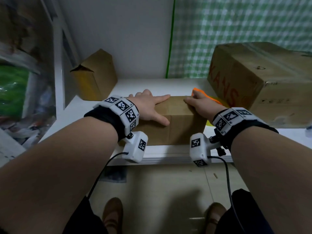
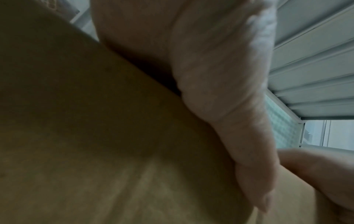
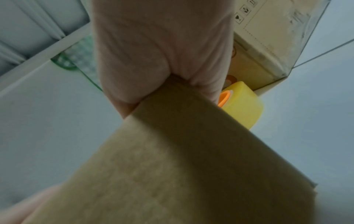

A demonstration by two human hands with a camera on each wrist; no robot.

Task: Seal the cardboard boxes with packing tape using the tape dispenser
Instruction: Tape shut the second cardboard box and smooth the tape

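Note:
A small brown cardboard box (image 1: 175, 125) stands near the front edge of the white table (image 1: 152, 85), its top flaps down. My left hand (image 1: 152, 107) lies flat on the box's left top, index finger along the far edge and thumb (image 2: 247, 151) along the near edge. My right hand (image 1: 199, 103) presses on the top right corner, its palm (image 3: 162, 53) over the box (image 3: 182, 166). The tape dispenser (image 1: 212, 98), orange with a yellow tape roll (image 3: 243, 106), lies on the table just behind the right hand, held by neither hand.
A large taped cardboard box (image 1: 263, 81) stands at the back right, close to the dispenser. Another brown box (image 1: 96, 75) with an open corner sits at the back left against the wall. Clutter fills the floor at the left, past the table's edge.

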